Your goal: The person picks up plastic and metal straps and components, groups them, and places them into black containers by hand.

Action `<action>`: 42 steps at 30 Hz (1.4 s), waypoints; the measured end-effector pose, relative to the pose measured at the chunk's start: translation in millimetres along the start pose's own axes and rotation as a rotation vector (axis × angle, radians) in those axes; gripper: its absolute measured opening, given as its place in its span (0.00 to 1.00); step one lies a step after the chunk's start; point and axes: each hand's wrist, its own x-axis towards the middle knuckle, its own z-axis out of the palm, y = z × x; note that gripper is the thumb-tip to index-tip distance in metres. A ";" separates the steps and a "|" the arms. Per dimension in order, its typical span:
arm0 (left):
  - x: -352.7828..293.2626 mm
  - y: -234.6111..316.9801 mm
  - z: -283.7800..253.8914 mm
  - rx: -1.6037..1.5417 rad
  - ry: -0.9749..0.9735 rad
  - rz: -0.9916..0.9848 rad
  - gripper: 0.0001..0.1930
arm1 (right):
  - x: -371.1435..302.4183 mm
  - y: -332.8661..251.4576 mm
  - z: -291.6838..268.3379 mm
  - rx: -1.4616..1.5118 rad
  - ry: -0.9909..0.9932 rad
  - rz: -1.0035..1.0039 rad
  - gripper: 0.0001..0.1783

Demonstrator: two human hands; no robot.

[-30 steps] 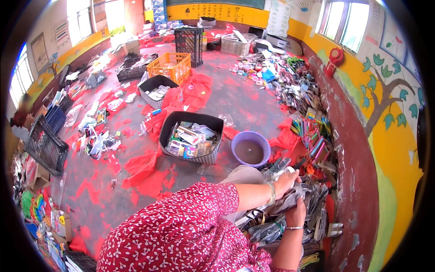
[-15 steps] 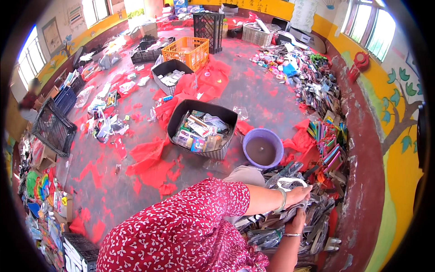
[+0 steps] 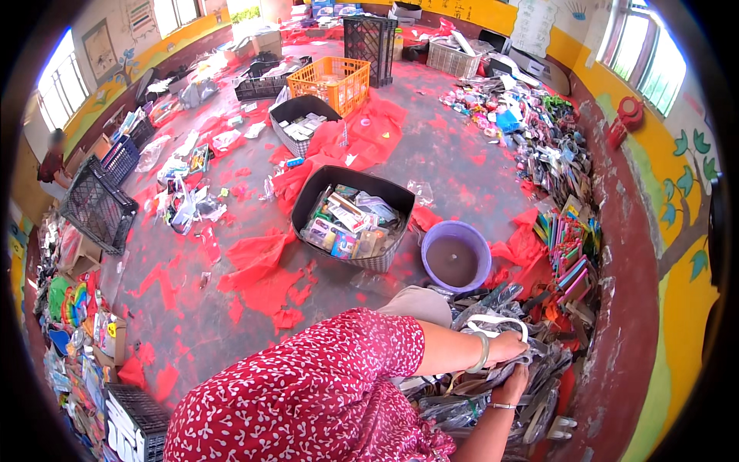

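Observation:
Bent over a heap of plastic-wrapped dark and grey goods (image 3: 454, 400), I have both hands close together on its right part. My left hand (image 3: 506, 346), with a pale bangle at the wrist, is closed beside a white strap (image 3: 504, 319) that makes a loop above it. Just below, my right hand (image 3: 514, 383), wearing a thin bracelet, is closed on a limp grey piece (image 3: 500, 371) that looks like cloth or soft plastic. This piece runs up to the left hand's fingers. Its exact kind is not clear, as the fingers cover part of it.
A purple bucket (image 3: 483, 250) stands beyond the heap, near a dark bin (image 3: 308, 196) of small packages. Pens and sticks (image 3: 566, 246) lie by the wall (image 3: 616, 323). Torn red sheeting (image 3: 258, 266) covers parts of the floor. Another person (image 3: 54, 165) is at the far left.
My left hand's fingers have curled in closer over the grey piece, and the white loop has shifted and flattened. Both hands remain together. The whole view has moved slightly.

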 end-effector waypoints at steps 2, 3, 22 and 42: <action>-2.7 3.2 0.7 -0.019 -0.015 -0.032 0.11 | -2.7 -0.1 -1.7 -0.021 0.055 0.003 0.14; -4.8 5.7 1.2 -0.029 -0.023 -0.048 0.11 | -4.3 -0.5 -1.4 -0.013 0.072 -0.012 0.14; 5.4 7.6 13.4 -0.266 -0.075 0.352 0.20 | -7.5 -8.8 -30.7 0.334 0.099 0.079 0.22; 10.6 -14.7 4.0 0.308 -0.233 -0.157 0.08 | -40.4 -69.2 -46.7 -0.573 0.451 -0.239 0.34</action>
